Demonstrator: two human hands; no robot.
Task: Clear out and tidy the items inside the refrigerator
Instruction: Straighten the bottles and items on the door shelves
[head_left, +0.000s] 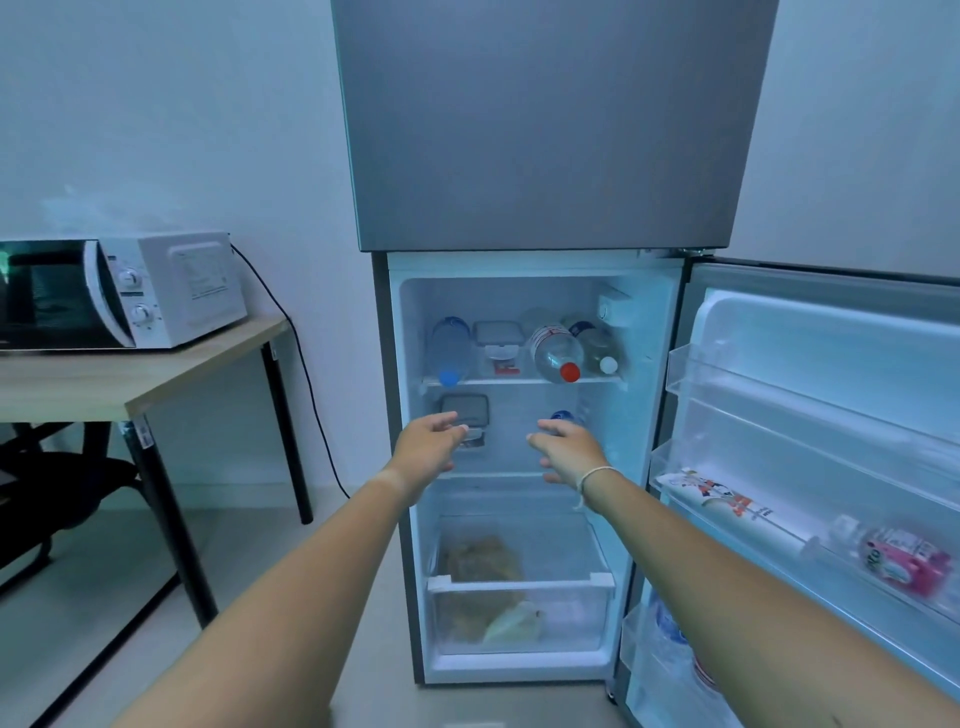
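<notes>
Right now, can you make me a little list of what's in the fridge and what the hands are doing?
fridge door: open, swung to the right
top shelf: red-capped bottle, blue-capped bottle, both lying down; lidded box between them
middle shelf: grey-lidded box
bottom drawer: bagged food
left hand: open, reaching in front of the grey-lidded box
right hand: open, holding nothing
beside fridge: microwave on a table

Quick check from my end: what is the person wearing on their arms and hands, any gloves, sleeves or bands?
Both forearms are bare as far as the view shows, with no sleeves and no gloves. The right hand has a thin, pale cord bracelet around the wrist, with a short loose end hanging down. The left hand wears nothing; no rings or watch are visible on either hand.
</notes>
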